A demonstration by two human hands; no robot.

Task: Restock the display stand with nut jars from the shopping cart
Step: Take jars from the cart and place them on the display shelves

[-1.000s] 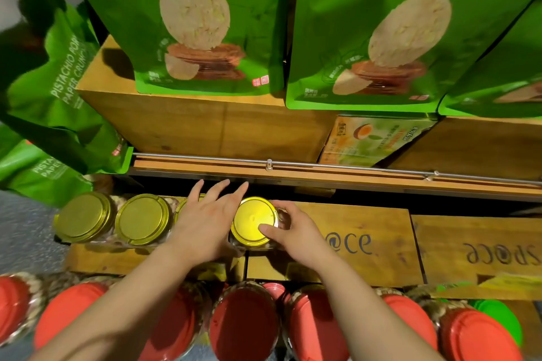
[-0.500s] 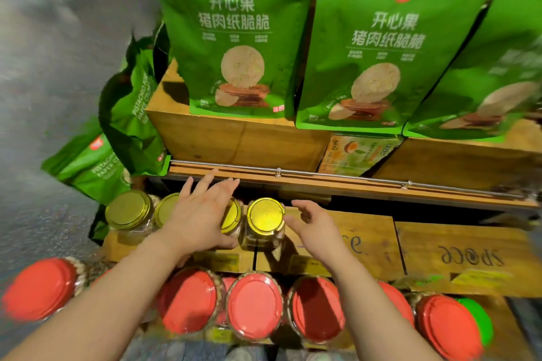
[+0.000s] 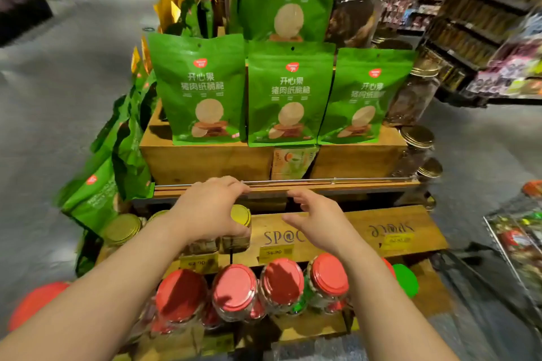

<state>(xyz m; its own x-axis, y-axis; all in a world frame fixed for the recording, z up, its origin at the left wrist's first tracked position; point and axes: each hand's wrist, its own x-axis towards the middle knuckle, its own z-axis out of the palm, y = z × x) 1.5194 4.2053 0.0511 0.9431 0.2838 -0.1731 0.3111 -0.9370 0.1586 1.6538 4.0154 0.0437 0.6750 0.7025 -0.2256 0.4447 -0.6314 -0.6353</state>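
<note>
1. Left hand (image 3: 209, 209) covers most of a gold-lid jar (image 3: 240, 218); grip unclear.
2. Store shelves (image 3: 475, 23) at upper right too blurred to ID goods.
3. Red lid (image 3: 35, 302) at lower left blurred.

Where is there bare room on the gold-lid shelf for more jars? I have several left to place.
Free: the wooden shelf board right of the last gold-lid jar, under the right hand, running to the right end. Crowded: the left end, where gold-lid jars sit under the left hand.
</note>
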